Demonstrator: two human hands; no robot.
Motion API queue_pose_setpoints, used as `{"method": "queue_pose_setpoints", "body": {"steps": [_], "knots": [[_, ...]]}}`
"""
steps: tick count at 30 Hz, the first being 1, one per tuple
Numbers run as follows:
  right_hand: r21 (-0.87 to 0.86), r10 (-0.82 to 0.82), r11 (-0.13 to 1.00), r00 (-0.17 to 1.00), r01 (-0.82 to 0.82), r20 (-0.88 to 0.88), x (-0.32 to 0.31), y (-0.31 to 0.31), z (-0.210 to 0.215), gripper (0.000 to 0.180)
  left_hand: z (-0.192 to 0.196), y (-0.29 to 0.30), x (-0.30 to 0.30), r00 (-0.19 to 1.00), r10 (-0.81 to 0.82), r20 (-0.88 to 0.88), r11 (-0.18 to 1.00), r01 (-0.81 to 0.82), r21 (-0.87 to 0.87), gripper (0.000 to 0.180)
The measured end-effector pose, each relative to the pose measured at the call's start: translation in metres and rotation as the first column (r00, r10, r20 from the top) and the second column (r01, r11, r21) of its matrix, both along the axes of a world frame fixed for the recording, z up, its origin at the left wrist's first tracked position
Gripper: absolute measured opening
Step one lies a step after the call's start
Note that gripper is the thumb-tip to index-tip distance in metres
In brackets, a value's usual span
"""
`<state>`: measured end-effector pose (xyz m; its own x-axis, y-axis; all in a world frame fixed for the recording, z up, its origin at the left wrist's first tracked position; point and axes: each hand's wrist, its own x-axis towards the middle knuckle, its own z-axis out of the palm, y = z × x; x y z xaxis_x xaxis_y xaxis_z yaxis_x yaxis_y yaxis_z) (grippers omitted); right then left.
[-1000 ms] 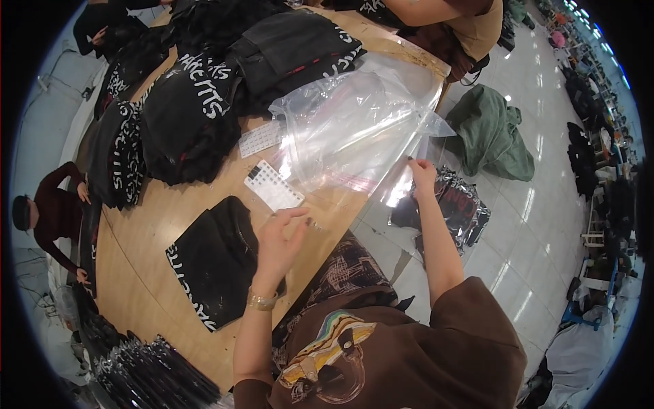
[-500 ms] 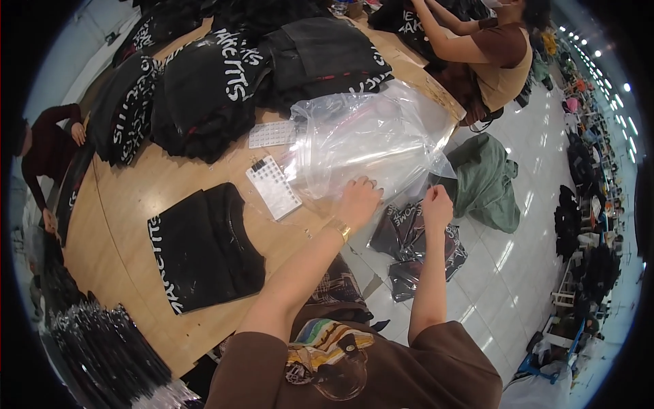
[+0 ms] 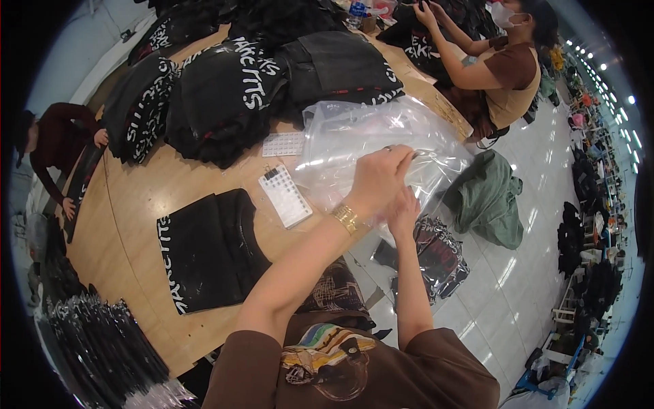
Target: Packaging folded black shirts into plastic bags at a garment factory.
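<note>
A stack of clear plastic bags (image 3: 354, 140) lies at the right side of the wooden table (image 3: 146, 198). My left hand (image 3: 378, 180) pinches the near edge of the top bag. My right hand (image 3: 403, 210) sits just under it, touching the same edge. A folded black garment with white lettering (image 3: 204, 249) lies flat on the table to my left. Between it and the bags rests a white sticker sheet (image 3: 285, 195), with a second sheet (image 3: 283, 144) further back.
Piles of folded black garments (image 3: 225, 85) fill the far table. A person in a brown top (image 3: 501, 68) works at the far right; another person (image 3: 54, 146) leans at the left edge. Bagged garments (image 3: 102, 341) are stacked near left. A green cloth (image 3: 487, 198) and packed bags (image 3: 439, 255) lie on the floor.
My left hand moved from the folded garment across to the plastic bags and met my right hand at the bag's edge. My view has tilted toward the far right.
</note>
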<state>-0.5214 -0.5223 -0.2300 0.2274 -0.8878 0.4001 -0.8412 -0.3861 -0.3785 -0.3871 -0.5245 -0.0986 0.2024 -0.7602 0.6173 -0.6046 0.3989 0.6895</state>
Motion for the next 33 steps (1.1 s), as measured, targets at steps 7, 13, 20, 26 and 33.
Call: {"method": "queue_pose_setpoints", "body": {"steps": [7, 13, 20, 26, 33], "knots": [[0.379, -0.083, 0.909, 0.819, -0.171, 0.568, -0.011, -0.018, -0.005, 0.022, 0.062, 0.019, 0.084, 0.841, -0.009, -0.542, 0.992, 0.077, 0.102, 0.018], [0.219, 0.149, 0.95, 0.94, -0.222, 0.307, -0.006, -0.014, -0.006, 0.027, 0.044, 0.082, 0.231, 0.492, 0.231, -0.839, 0.963, 0.005, 0.268, 0.025], [0.213, 0.119, 0.959, 0.946, -0.189, 0.302, -0.01, -0.024, -0.002, 0.032, 0.016, 0.159, 0.313, 0.229, 0.261, -0.938, 0.954, 0.087, 0.286, 0.025], [0.161, 0.015, 0.985, 0.973, -0.053, 0.23, -0.006, -0.015, 0.006, 0.029, 0.013, 0.174, 0.329, 0.18, 0.232, -0.956, 0.966, 0.072, 0.248, 0.029], [0.623, 0.014, 0.688, 0.865, -0.373, 0.502, 0.026, 0.046, 0.061, 0.032, 0.05, 0.182, 0.322, 0.325, 0.203, -0.924, 0.979, -0.078, 0.188, 0.027]]}}
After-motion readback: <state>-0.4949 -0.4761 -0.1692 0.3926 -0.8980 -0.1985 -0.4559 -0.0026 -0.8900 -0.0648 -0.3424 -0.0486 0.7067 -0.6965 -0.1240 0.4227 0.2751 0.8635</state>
